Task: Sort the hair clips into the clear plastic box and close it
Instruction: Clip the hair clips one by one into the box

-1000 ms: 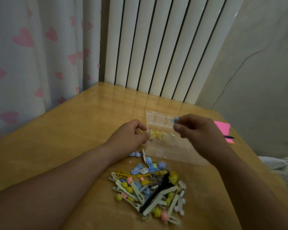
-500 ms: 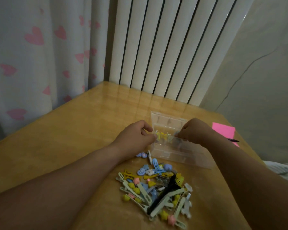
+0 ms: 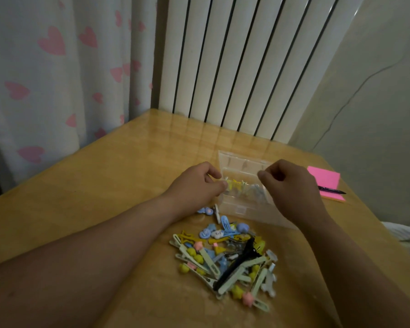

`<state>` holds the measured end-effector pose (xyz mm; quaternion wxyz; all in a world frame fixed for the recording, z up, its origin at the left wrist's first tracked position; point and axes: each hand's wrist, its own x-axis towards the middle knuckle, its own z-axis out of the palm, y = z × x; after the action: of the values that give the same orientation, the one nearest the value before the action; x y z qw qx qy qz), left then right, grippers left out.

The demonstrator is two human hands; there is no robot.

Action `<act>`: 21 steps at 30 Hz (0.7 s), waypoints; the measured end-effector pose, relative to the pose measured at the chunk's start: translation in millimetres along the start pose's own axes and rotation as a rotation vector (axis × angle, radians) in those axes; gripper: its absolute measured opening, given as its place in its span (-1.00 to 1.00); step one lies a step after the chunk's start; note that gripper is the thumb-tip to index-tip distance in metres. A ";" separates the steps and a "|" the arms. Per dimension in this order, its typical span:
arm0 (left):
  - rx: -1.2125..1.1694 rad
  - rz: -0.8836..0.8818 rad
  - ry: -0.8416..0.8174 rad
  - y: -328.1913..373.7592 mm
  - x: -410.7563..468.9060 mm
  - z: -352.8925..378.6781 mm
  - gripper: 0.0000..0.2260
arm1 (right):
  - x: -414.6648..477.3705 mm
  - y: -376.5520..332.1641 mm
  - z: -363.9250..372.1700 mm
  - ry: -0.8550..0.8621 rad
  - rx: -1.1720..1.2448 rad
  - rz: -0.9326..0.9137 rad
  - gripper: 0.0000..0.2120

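Observation:
A clear plastic box (image 3: 239, 210) with compartments lies open on the wooden table, its lid (image 3: 242, 163) standing up at the back. Yellow clips (image 3: 236, 184) and a pale blue clip (image 3: 256, 189) lie inside it. My left hand (image 3: 197, 185) pinches the box's left edge, with its fingertips beside the yellow clips. Over the right part of the box hovers my right hand (image 3: 287, 185), fingers curled together and nothing visible in them. A pile of hair clips (image 3: 225, 254) in yellow, blue, pink and pale green, with one black clip (image 3: 237, 263), lies in front of the box.
A pink sticky-note pad (image 3: 324, 183) with a dark pen (image 3: 331, 191) on it lies at the right edge of the table (image 3: 104, 185). A white radiator (image 3: 234, 67) stands behind the table and a heart-patterned curtain (image 3: 57, 79) hangs at the left.
My right hand carried a blue clip down into the box, let it go and has lifted slightly. The left hand has stayed at the box's left edge.

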<state>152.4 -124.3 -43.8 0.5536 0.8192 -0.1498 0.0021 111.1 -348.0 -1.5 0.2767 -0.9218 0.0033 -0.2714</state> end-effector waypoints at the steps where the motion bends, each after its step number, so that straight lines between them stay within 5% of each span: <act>1: 0.002 0.002 0.002 -0.3 0.2 0.4 -0.82 | -9.1 -4.0 -1.8 -0.001 0.023 -0.040 -0.82; 6: 0.008 0.014 0.008 -0.9 0.3 0.1 -0.84 | -28.7 -22.6 -22.9 -0.279 0.019 -0.215 -0.92; 11: 0.003 0.029 -0.005 -0.9 -1.2 -1.6 -0.83 | -31.2 -31.9 -31.4 -0.654 -0.254 -0.257 -0.85; 15: 0.003 0.042 -0.008 -0.9 -1.0 -1.6 -0.83 | -33.4 -35.2 -30.8 -0.713 -0.363 -0.279 -0.74; 21: -0.019 0.039 -0.008 -1.9 -0.7 -1.5 -0.83 | -34.9 -35.9 -31.7 -0.686 -0.283 -0.332 -0.86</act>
<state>152.4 -122.1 -45.1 0.5605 0.8109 -0.1677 0.0082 60.2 -328.2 21.6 0.0845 -0.9759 -0.2009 0.0140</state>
